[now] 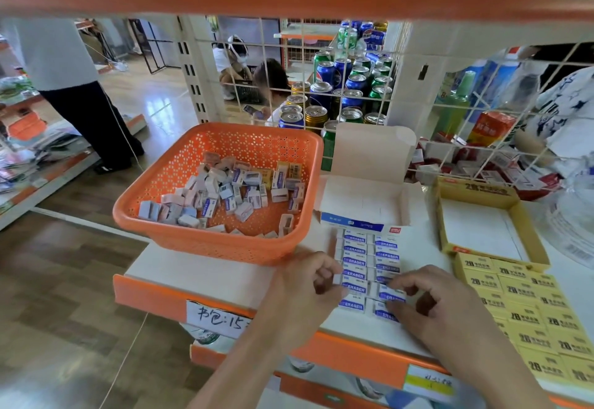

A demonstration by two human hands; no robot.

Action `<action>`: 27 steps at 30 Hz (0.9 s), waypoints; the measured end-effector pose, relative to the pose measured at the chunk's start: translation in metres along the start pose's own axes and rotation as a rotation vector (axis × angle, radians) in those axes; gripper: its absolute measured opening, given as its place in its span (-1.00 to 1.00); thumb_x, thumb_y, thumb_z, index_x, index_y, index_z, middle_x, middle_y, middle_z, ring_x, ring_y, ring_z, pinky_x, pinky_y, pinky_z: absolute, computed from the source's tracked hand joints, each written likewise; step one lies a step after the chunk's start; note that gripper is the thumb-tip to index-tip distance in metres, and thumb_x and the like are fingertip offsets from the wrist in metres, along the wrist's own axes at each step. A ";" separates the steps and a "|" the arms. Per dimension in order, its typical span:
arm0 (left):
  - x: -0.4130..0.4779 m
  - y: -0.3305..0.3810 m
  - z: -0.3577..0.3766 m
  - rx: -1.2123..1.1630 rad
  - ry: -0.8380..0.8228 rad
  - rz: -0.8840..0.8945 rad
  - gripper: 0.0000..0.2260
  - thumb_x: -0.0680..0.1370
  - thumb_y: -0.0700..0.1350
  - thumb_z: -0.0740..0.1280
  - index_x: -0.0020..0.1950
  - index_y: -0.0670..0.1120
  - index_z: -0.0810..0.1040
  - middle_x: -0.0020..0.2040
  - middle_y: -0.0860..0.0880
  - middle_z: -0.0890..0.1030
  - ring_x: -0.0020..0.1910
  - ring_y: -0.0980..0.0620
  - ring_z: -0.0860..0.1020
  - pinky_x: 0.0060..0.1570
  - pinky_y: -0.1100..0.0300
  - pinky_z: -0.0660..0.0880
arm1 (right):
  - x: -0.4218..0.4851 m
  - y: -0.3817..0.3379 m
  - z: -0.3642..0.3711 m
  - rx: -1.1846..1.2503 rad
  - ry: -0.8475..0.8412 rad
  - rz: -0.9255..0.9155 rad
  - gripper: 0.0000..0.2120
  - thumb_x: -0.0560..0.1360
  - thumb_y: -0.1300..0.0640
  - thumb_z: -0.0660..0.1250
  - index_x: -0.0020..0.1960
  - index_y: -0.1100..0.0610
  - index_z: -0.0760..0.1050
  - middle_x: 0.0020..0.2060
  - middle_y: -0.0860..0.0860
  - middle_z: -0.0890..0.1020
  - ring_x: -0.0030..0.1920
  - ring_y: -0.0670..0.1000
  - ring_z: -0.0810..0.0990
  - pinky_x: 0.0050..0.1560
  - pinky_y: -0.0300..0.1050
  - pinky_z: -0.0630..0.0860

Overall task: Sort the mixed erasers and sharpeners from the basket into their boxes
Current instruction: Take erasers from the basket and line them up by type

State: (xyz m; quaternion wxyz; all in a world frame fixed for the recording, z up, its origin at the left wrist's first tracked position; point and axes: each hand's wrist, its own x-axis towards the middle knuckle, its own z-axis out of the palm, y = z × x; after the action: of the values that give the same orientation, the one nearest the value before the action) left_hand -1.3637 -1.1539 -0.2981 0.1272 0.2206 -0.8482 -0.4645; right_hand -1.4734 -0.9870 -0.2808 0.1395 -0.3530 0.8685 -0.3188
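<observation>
The orange basket holds several mixed small boxed sharpeners and erasers. In front of the open white-and-blue box, blue-and-white erasers lie in two columns on the shelf. My left hand has curled fingers pinching the left end of an eraser in the left column. My right hand pinches an eraser in the right column between thumb and forefinger. Yellow 2B erasers lie in rows before the open yellow box.
The white shelf has an orange front edge with paper price labels. A wire grid backs it, with drink cans and red packets behind. People stand and crouch in the aisles at left, behind and at right.
</observation>
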 end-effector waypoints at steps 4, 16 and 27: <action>-0.001 0.001 0.001 -0.007 0.014 0.005 -0.81 0.46 -0.09 0.47 -0.09 0.14 0.50 -0.11 0.10 0.51 -0.21 0.27 0.51 -0.18 0.43 0.43 | -0.001 -0.005 0.002 -0.008 0.053 0.031 -0.76 0.40 0.11 0.49 -0.12 -0.17 0.48 -0.19 -0.18 0.53 -0.22 -0.22 0.52 -0.17 -0.48 0.37; -0.003 0.003 0.002 0.009 0.040 0.001 -0.77 0.48 -0.12 0.44 -0.09 0.17 0.45 -0.07 0.13 0.52 -0.11 0.37 0.49 -0.15 0.48 0.43 | 0.002 -0.003 0.005 0.064 0.092 0.139 -0.79 0.35 0.12 0.54 -0.17 -0.06 0.51 -0.34 -0.10 0.57 -0.29 -0.26 0.49 -0.29 -0.42 0.40; -0.008 0.030 -0.004 0.351 0.073 0.250 -0.79 0.57 -0.02 0.30 0.20 0.05 0.45 0.14 0.14 0.40 -0.09 0.28 0.44 -0.08 0.45 0.37 | 0.008 -0.023 -0.008 -0.128 0.186 0.025 -0.79 0.42 -0.07 0.42 -0.01 -0.12 0.43 -0.17 -0.25 0.46 -0.17 -0.28 0.43 -0.27 -0.42 0.29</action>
State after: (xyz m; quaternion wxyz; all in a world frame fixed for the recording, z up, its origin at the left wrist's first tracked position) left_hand -1.3623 -1.1388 -0.2710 0.1739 0.1490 -0.9317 -0.2819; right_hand -1.4714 -1.0015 -0.2597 0.0392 -0.3192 0.9006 -0.2924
